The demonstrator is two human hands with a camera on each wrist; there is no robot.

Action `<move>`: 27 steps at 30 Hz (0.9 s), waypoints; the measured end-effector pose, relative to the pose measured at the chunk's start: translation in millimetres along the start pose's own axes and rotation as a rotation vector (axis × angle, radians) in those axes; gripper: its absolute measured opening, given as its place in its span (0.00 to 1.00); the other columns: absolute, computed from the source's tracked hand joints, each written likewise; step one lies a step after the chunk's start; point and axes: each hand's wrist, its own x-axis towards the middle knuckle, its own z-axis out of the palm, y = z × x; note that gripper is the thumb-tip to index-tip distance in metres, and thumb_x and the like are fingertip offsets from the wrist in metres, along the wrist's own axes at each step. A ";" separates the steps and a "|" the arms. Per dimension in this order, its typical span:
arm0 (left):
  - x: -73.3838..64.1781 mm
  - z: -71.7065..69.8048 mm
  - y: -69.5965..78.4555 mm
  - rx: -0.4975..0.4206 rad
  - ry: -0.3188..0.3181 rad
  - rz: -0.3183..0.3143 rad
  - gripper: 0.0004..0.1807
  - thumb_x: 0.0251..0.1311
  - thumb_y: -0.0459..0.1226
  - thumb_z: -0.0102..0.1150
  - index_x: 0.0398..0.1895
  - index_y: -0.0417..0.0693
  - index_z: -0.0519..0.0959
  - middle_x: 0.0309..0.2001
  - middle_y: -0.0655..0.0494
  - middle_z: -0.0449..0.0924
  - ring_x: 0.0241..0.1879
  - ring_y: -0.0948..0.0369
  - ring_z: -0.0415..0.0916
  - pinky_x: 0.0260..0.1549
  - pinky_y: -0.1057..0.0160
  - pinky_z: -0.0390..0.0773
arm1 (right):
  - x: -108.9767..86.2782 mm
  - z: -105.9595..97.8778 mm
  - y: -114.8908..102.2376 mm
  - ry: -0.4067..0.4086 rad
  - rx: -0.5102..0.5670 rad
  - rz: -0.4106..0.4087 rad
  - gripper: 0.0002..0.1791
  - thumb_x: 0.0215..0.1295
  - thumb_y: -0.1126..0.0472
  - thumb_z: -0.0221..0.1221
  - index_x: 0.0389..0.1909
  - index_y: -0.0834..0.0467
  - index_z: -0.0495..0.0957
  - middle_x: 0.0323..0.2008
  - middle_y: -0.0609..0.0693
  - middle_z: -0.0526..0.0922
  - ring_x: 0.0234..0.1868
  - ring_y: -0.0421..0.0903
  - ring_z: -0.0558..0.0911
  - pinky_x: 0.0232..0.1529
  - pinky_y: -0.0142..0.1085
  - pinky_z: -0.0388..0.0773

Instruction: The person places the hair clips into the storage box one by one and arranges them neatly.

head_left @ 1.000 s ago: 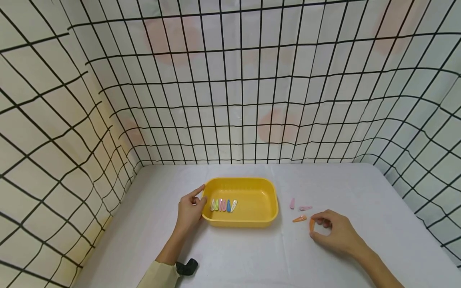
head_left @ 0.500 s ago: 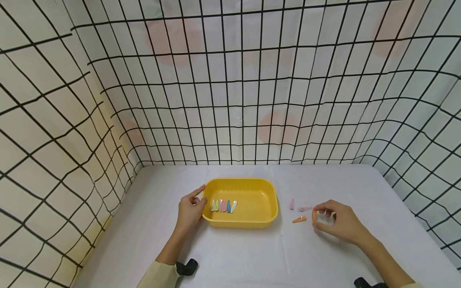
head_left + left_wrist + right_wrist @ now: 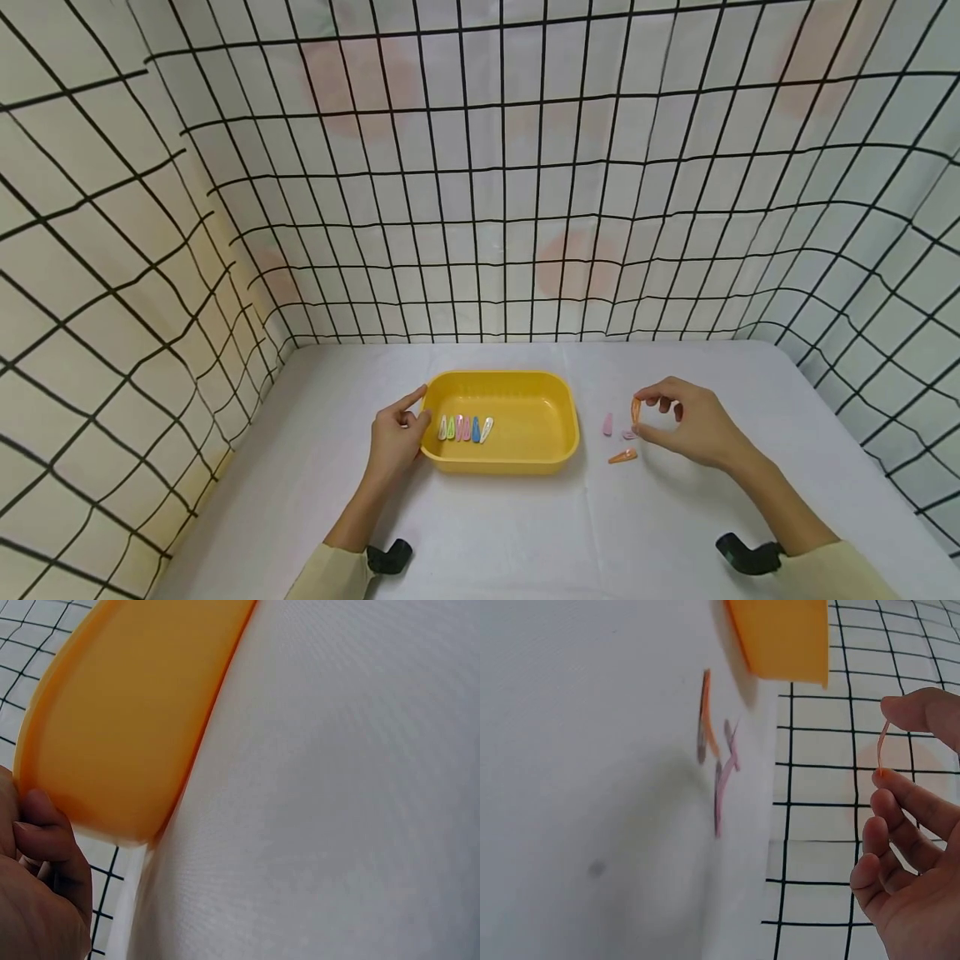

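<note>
Between thumb and index finger, my right hand pinches an orange snap hair clip by its two ends, held up off the table in the right wrist view. Below it on the white cloth lie another orange hair clip and two pink ones, a pink clip and a second, partly covered pink clip. My left hand grips the left end of a yellow tray, thumb over the rim. Inside the tray, several hair clips in white, green, pink and blue stand in a row at the left.
A black wire grid backed by white cloth encloses the table at the back and both sides. Dark wrist devices show at the left cuff and the right cuff.
My right hand has lifted the orange clip and carried it away from me and slightly left, over the pink clip. The left hand and tray stay where they were.
</note>
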 end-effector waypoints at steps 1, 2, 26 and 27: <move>0.1 0.3 0.2 0.001 0.000 0.000 0.25 0.64 0.38 0.65 0.65 0.60 0.81 0.16 0.56 0.68 0.10 0.62 0.60 0.10 0.70 0.65 | 2.8 0.4 -1.5 -0.002 0.002 -0.002 0.21 0.52 0.50 0.77 0.47 0.50 0.87 0.35 0.40 0.79 0.36 0.40 0.72 0.33 0.29 0.71; 0.3 0.5 0.4 0.001 0.001 0.001 0.25 0.64 0.38 0.65 0.65 0.60 0.81 0.16 0.56 0.67 0.10 0.62 0.60 0.10 0.70 0.65 | 5.6 1.3 -3.0 0.000 0.007 -0.008 0.21 0.52 0.51 0.77 0.47 0.50 0.87 0.35 0.40 0.79 0.36 0.39 0.72 0.33 0.29 0.71; 0.0 0.5 -0.4 -0.016 0.000 0.004 0.24 0.64 0.37 0.65 0.65 0.59 0.82 0.14 0.57 0.67 0.10 0.62 0.59 0.10 0.71 0.63 | 65.7 34.3 -61.3 -0.071 0.148 -0.080 0.21 0.51 0.52 0.77 0.46 0.52 0.87 0.38 0.44 0.82 0.38 0.42 0.74 0.36 0.34 0.75; 0.1 0.7 -0.6 -0.016 0.001 0.003 0.24 0.64 0.37 0.65 0.65 0.59 0.82 0.14 0.57 0.67 0.10 0.62 0.58 0.10 0.71 0.63 | 67.4 36.5 -63.6 -0.081 0.157 -0.080 0.21 0.51 0.52 0.77 0.46 0.52 0.87 0.38 0.46 0.82 0.39 0.43 0.74 0.36 0.35 0.75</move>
